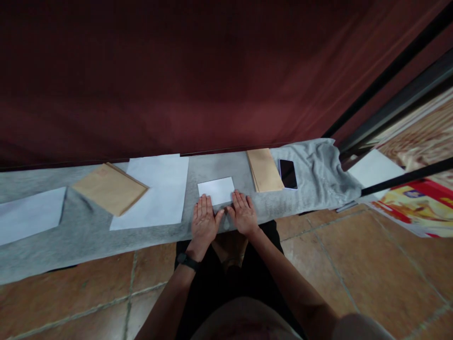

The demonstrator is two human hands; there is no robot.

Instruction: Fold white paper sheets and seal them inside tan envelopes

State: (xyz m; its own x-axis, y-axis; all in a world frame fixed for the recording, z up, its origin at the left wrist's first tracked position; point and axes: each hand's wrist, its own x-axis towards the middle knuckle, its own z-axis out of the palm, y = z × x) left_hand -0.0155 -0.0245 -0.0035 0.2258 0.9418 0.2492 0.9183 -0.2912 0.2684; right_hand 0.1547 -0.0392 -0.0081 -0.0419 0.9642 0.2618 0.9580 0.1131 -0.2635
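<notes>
A small white rectangle of paper [216, 190], perhaps folded, lies on the grey cloth [215, 165] in front of me. My left hand [205, 221] rests flat with its fingertips on the paper's near left corner. At the near right corner, my right hand [243, 212] lies flat too, its fingers stretched out and touching the edge. Both thumbs point inward towards each other below the paper. Neither hand grips anything.
Brown envelopes [111, 188] lie across large white sheets [159, 189] on the left, with more white paper [31, 212] beyond. To the right are further brown envelopes [267, 171] and a phone [288, 174]. A dark red curtain [212, 85] hangs behind the narrow cloth-covered surface.
</notes>
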